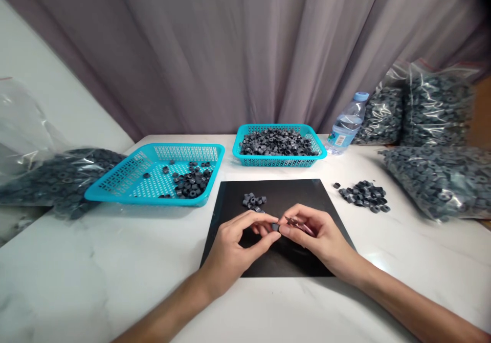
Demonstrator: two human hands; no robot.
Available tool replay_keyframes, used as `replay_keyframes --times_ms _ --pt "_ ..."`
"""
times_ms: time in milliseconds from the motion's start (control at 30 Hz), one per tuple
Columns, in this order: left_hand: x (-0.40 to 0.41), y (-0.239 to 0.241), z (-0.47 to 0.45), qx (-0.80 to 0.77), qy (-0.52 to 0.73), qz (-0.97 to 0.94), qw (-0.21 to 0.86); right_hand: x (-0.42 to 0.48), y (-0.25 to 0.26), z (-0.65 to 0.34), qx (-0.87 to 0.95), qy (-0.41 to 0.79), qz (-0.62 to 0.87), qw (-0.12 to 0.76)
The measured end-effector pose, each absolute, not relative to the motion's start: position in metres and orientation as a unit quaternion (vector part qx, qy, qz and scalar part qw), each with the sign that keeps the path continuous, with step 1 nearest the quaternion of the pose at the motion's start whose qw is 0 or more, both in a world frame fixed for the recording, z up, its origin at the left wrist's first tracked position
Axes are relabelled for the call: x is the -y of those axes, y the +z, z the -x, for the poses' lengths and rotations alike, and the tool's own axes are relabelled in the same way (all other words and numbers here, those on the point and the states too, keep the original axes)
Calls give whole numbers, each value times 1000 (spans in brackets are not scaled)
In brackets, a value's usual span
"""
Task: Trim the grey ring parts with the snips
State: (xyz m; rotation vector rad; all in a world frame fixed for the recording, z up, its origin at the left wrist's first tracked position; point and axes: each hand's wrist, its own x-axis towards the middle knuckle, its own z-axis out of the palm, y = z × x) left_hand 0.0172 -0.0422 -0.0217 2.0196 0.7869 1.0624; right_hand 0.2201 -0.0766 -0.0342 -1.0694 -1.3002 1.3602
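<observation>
Between the fingertips of my left hand (240, 240) is a small dark grey ring-shaped piece (275, 227), pinched by thumb and fingers. My right hand (316, 233) is closed on a slim reddish-brown pointed tool (297, 224), whose exact kind I cannot make out. Its thumb and forefinger meet the left fingertips at the piece. Both hands are over a black mat (303, 194). Just beyond the left fingers, a small heap of similar grey pieces (253, 200) lies on the mat.
A blue basket (153, 199) with some pieces stands left, a fuller blue basket (280, 162) behind the mat. Loose pieces (366, 195) lie right of it. A water bottle (348, 123) and bulging plastic bags (441, 179) stand at right; another bag (65, 179) lies at left.
</observation>
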Motion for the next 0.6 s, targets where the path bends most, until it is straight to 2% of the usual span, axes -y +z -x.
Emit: replay_keyframes --times_ms 333,600 --pt "44 -22 -18 -306 404 -787 351 76 -31 -219 570 544 441 429" --pt "43 -27 -14 -324 404 -816 256 74 -41 -219 572 465 503 450"
